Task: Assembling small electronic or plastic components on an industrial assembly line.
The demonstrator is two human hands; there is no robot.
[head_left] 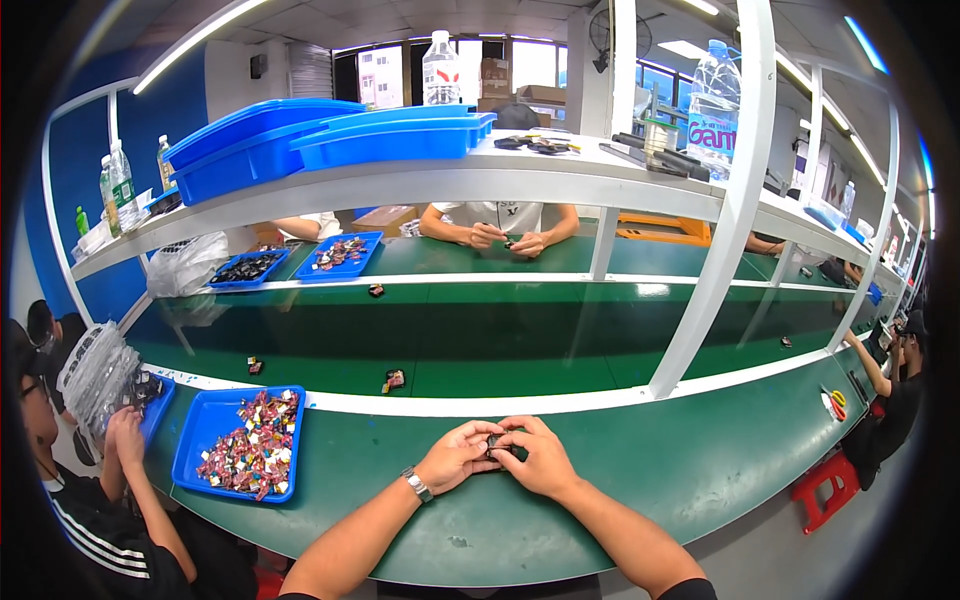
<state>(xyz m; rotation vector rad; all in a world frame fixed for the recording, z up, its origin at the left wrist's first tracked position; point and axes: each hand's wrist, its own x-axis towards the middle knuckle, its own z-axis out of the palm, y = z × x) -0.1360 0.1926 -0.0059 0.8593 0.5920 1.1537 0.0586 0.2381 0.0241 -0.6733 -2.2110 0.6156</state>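
Observation:
Both hands meet over the green bench (600, 450) in front of me, fingers bent around one small black part (493, 446). My left hand (458, 458), with a metal watch (417, 486) on its wrist, grips the part from the left. From the other side my right hand (540, 458) pinches it, thumb and fingertips touching it. Much of the part is covered by my fingers, so its exact kind cannot be made out. To the left of my hands sits a blue tray (188, 440) heaped with small red, white and yellow wired pieces (250, 450).
Beyond a white rail (450, 405), a dark green belt carries a few small pieces (394, 380). A white shelf (400, 172) with blue trays (390, 138) spans above. A co-worker sits left by a plastic bag (98, 372); another works opposite. Scissors (836, 402) lie right, near a red stool (826, 492).

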